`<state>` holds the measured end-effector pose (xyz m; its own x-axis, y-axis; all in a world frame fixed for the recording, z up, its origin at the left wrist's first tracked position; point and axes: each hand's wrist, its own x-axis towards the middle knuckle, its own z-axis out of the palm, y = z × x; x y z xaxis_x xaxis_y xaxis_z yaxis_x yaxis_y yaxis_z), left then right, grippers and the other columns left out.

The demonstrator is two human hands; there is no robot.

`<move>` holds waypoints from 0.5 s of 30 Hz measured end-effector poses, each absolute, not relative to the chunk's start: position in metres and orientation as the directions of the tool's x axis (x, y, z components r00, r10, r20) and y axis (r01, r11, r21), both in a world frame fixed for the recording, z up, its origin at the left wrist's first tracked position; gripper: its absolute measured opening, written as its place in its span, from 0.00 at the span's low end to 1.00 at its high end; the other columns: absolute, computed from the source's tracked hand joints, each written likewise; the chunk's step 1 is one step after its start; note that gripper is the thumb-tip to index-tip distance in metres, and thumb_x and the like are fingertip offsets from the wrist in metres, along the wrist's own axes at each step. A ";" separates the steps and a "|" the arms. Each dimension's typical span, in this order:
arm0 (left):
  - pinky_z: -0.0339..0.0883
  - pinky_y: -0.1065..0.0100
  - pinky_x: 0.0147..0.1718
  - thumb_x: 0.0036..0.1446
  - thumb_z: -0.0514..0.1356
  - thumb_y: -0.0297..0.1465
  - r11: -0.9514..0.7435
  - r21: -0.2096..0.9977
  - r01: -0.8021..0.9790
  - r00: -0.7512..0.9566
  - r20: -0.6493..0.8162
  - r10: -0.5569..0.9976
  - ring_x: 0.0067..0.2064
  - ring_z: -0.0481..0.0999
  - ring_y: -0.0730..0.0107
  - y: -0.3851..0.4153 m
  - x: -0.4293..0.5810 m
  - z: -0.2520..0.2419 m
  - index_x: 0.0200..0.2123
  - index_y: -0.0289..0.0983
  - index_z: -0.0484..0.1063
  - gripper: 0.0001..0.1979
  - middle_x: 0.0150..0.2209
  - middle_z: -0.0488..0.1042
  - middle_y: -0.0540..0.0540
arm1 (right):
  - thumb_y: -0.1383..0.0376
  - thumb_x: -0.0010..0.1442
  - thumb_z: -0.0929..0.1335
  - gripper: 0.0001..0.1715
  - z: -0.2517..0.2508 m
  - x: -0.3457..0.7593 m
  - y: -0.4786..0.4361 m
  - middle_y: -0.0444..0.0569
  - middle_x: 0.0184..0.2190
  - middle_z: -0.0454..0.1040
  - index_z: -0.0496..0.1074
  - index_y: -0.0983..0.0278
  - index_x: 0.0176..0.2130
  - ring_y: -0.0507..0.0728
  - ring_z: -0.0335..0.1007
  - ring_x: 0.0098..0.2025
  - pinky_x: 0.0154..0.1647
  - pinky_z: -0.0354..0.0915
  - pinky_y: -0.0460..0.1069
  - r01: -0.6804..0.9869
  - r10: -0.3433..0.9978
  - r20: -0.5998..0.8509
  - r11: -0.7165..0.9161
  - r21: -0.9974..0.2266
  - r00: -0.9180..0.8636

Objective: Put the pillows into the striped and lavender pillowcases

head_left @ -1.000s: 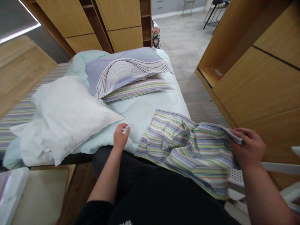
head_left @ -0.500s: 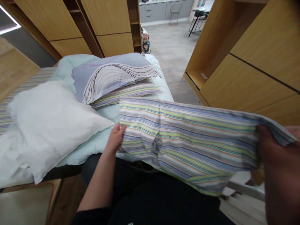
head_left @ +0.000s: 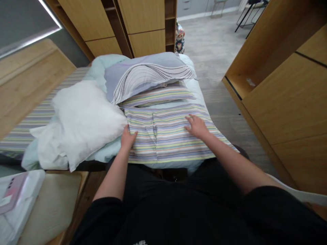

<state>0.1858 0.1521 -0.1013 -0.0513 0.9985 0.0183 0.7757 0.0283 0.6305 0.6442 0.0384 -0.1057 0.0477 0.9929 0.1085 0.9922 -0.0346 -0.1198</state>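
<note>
A striped pillowcase (head_left: pixel 166 136) lies spread flat on the near end of the bed, over a pale green quilt (head_left: pixel 107 153). My left hand (head_left: pixel 127 139) rests flat on its left edge, fingers stretched out, right beside a bare white pillow (head_left: pixel 84 119). My right hand (head_left: pixel 196 126) lies flat on the pillowcase's right half with fingers spread. Neither hand grips anything.
Behind the pillowcase a grey patterned pillow (head_left: pixel 148 73) sits on a striped pillow (head_left: pixel 158 96). Wooden cabinets (head_left: pixel 288 88) stand to the right and at the far end. A white box with a pink phone (head_left: pixel 11 190) lies at lower left.
The pillowcase, held up stretched between both hands, has been laid flat on the bed. My right hand let go of its edge and now presses on it; the left flattened too.
</note>
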 end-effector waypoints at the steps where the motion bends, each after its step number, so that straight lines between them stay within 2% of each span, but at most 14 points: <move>1: 0.66 0.55 0.61 0.61 0.70 0.40 0.059 0.604 0.795 -0.063 -0.015 0.998 0.65 0.74 0.46 0.137 0.189 -0.113 0.75 0.34 0.53 0.47 0.67 0.70 0.29 | 0.49 0.73 0.66 0.37 -0.134 0.623 0.016 0.59 0.75 0.58 0.63 0.62 0.73 0.71 0.55 0.73 0.70 0.54 0.64 0.991 0.997 0.081 -0.008 -0.131 0.019; 3: 0.69 0.52 0.58 0.63 0.67 0.47 0.154 0.542 0.826 -0.134 -0.077 0.988 0.62 0.77 0.41 0.112 0.194 -0.134 0.76 0.35 0.52 0.47 0.64 0.74 0.28 | 0.51 0.76 0.60 0.36 -0.179 0.594 -0.022 0.58 0.76 0.57 0.61 0.62 0.75 0.71 0.49 0.77 0.74 0.48 0.68 0.992 0.997 0.073 -0.022 -0.126 0.032; 6: 0.70 0.49 0.55 0.67 0.59 0.54 0.217 0.494 0.842 -0.184 -0.115 0.976 0.59 0.79 0.37 0.098 0.194 -0.150 0.71 0.34 0.62 0.40 0.57 0.79 0.26 | 0.49 0.76 0.58 0.38 -0.208 0.585 -0.046 0.55 0.78 0.54 0.59 0.61 0.76 0.71 0.48 0.78 0.75 0.47 0.69 0.987 0.996 0.052 -0.069 -0.146 0.077; 9: 0.71 0.48 0.55 0.70 0.55 0.54 0.179 0.499 0.848 -0.157 -0.085 0.984 0.58 0.79 0.36 0.106 0.185 -0.152 0.70 0.35 0.64 0.36 0.55 0.80 0.27 | 0.47 0.76 0.57 0.39 -0.210 0.592 -0.043 0.55 0.78 0.53 0.58 0.62 0.76 0.70 0.48 0.78 0.76 0.46 0.68 0.985 0.996 0.049 -0.072 -0.155 0.081; 11: 0.71 0.47 0.56 0.70 0.56 0.51 0.199 0.513 0.835 -0.195 -0.063 0.979 0.58 0.80 0.37 0.113 0.179 -0.150 0.71 0.36 0.62 0.35 0.56 0.79 0.27 | 0.48 0.76 0.57 0.40 -0.211 0.593 -0.040 0.56 0.79 0.51 0.56 0.63 0.77 0.70 0.45 0.79 0.77 0.43 0.68 0.989 0.995 0.072 -0.058 -0.137 0.069; 13: 0.69 0.45 0.60 0.67 0.62 0.46 0.234 0.599 0.766 -0.231 -0.083 0.969 0.61 0.77 0.37 0.121 0.177 -0.148 0.71 0.36 0.63 0.35 0.58 0.78 0.28 | 0.49 0.76 0.57 0.40 -0.214 0.591 -0.041 0.57 0.79 0.50 0.56 0.63 0.77 0.70 0.43 0.79 0.78 0.41 0.68 0.991 0.993 0.091 -0.065 -0.118 0.076; 15: 0.64 0.47 0.66 0.63 0.67 0.41 0.249 0.769 0.589 -0.240 -0.127 0.962 0.66 0.73 0.41 0.133 0.182 -0.145 0.69 0.36 0.65 0.35 0.63 0.75 0.30 | 0.49 0.76 0.57 0.40 -0.218 0.589 -0.042 0.57 0.79 0.50 0.56 0.63 0.77 0.70 0.43 0.79 0.77 0.40 0.69 0.991 0.992 0.096 -0.070 -0.112 0.081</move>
<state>0.1818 0.1328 -0.1454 -0.2402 0.9624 -0.1271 0.5893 0.2486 0.7687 0.5885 -0.0424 -0.2175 0.0810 0.9921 0.0960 0.9912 -0.0700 -0.1122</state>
